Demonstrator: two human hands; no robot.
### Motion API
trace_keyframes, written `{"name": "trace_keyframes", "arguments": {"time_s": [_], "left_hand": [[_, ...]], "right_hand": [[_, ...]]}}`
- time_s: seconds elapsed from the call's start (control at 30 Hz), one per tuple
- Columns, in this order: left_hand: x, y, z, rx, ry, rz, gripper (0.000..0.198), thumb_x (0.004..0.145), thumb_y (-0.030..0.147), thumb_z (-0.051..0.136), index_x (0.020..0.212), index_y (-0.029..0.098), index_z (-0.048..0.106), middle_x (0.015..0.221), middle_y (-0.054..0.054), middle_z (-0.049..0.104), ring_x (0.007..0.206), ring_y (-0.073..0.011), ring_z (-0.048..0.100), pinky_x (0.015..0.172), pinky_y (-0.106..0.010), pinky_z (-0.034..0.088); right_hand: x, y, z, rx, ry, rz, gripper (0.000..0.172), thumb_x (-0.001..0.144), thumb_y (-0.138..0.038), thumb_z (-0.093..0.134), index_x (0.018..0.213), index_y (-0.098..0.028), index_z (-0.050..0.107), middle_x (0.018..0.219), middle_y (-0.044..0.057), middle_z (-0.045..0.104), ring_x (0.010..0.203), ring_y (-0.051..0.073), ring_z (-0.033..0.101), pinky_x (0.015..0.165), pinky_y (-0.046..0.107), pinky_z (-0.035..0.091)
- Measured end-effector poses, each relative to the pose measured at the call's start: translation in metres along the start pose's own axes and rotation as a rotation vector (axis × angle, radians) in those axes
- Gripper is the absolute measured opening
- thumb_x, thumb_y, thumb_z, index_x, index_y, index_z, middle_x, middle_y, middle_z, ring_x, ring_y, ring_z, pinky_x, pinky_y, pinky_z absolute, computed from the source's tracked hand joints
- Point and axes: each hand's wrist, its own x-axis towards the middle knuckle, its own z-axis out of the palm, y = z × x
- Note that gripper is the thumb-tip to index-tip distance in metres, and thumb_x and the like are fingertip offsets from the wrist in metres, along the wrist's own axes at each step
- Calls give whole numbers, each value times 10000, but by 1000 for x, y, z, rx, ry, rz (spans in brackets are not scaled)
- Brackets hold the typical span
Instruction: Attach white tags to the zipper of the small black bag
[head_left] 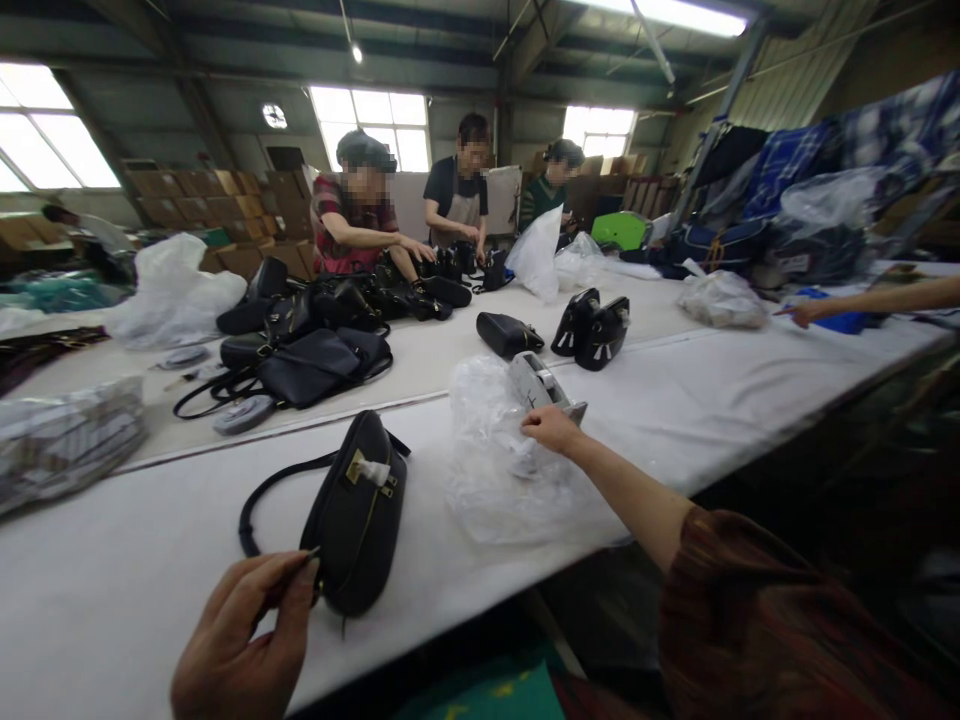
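- Head view is showing the left hand [244, 635] hovering low at the near edge of the table [135, 590], thumb and forefinger pinching together on a thin piece [310, 556] that is too small to identify.
- That pinch is sitting right at the near end of the bag [358, 520], a black one lying on the white table just ahead of the left hand.
- Its strap [259, 495] is looping out to the left, and a pale tag [373, 470] is showing on its upper side.
- Right hand [551, 428] is reaching forward, well apart from the left, and resting on a clear plastic sheet [499, 480]; the fingers are curling down onto it, but I cannot tell whether they are gripping.
- Just beyond those fingers, a grey device [541, 388] is lying on the plastic.
- Farther out, a pouch [508, 333] and a pair of black bags [592, 325] are standing near the table's middle, with a pile of bags [315, 325] to the left.
- Three co-workers are working at the far side, and another person's hand [804, 312] is coming in from the right.
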Motion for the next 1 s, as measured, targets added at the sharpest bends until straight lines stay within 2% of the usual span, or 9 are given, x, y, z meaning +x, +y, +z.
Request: {"name": "trace_keyframes", "arguments": {"time_s": [0.1, 0.23, 0.37, 0.5, 0.7, 0.8, 1.0], "left_hand": [[1, 1, 1, 22, 6, 15, 152, 863, 288, 668, 999, 221, 651, 943, -24, 637, 775, -140, 610, 723, -286, 502], [2, 4, 2, 38, 26, 30, 152, 859, 293, 672, 990, 218, 652, 932, -24, 641, 761, -139, 609, 715, -288, 500], [1, 6, 0, 55, 15, 19, 157, 862, 304, 670, 997, 225, 654, 935, -27, 645, 757, -143, 610, 719, -294, 504], [1, 8, -1, 61, -13, -24, 160, 870, 314, 654, 1003, 225, 651, 944, -31, 648, 753, -148, 617, 718, -309, 512], [4, 11, 3, 90, 21, 5, 149, 862, 326, 660, 976, 230, 659, 914, -20, 650, 719, -146, 615, 682, -302, 515], [4, 11, 3, 99, 10, -1, 142, 868, 320, 658, 979, 231, 660, 922, -20, 651, 723, -142, 615, 686, -295, 513], [3, 10, 1, 81, -12, -12, 151, 875, 316, 652, 997, 229, 655, 933, -28, 648, 753, -152, 614, 736, -320, 508]], "right_hand": [[2, -2, 1, -43, 64, 40, 188, 822, -226, 593, 879, -170, 764, 932, 69, 756, 909, 213, 672, 771, 269, 483], [5, -11, 9, -89, 94, 61, 177, 819, -251, 605, 865, -174, 758, 936, 92, 752, 916, 242, 661, 791, 308, 479], [8, -17, 19, -69, 41, -11, 193, 832, -332, 644, 877, -187, 762, 940, 79, 757, 905, 225, 664, 785, 277, 477], [10, -8, 19, -40, -4, -74, 210, 877, -248, 577, 940, -190, 770, 979, 60, 764, 934, 193, 669, 818, 244, 466], [11, 7, 12, -102, 23, 1, 264, 890, -199, 521, 1002, -190, 760, 1046, 76, 751, 992, 219, 648, 857, 279, 459], [11, 2, 13, -135, 22, 17, 259, 894, -208, 527, 1001, -170, 761, 1048, 104, 745, 998, 236, 642, 846, 281, 456], [23, -17, 24, -198, -29, 86, 238, 830, -287, 650, 959, -120, 760, 1003, 197, 732, 970, 339, 662, 805, 379, 498]]}}
